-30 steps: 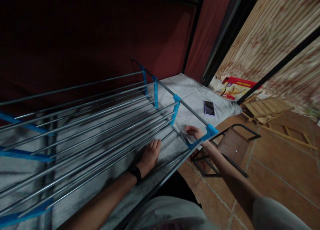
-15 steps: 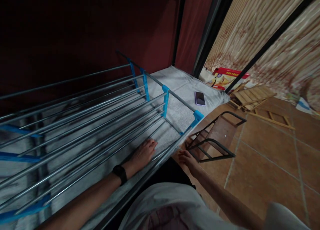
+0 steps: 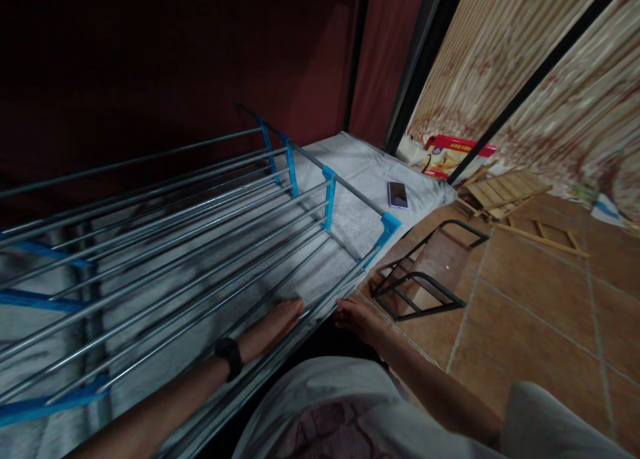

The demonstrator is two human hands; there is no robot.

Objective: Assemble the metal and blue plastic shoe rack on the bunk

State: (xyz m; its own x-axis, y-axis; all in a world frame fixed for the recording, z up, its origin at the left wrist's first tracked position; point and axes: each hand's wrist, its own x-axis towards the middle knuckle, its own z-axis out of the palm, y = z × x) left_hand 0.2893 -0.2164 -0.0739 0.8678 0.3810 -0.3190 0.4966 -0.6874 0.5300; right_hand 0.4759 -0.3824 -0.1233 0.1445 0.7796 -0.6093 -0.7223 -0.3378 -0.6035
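A drying rack [image 3: 190,252] of thin metal bars with blue plastic joints lies folded out on a pale cloth-covered surface [image 3: 350,156]. My left hand [image 3: 280,318], with a dark watch on the wrist, is at the rack's near rail. Its fingers curl down at the rail, and their tips are partly hidden. On the outer side of that same rail is my right hand [image 3: 359,319], its fingers bent closed against the tube. A blue corner joint [image 3: 389,224] sits beyond both hands. The near rail appears as two tubes close together.
A phone [image 3: 398,194] lies on the cloth past the rack's end. On the tiled floor [image 3: 530,339] at right stands a step stool [image 3: 435,262] with black rails. Wooden slatted pieces [image 3: 505,192] and a red box [image 3: 457,154] lie by the curtain [image 3: 500,59].
My left hand has gone from stretched over the cloth to curled at the near rail. My right hand has moved left to the rail and closed. The rack's near corner has shifted slightly.
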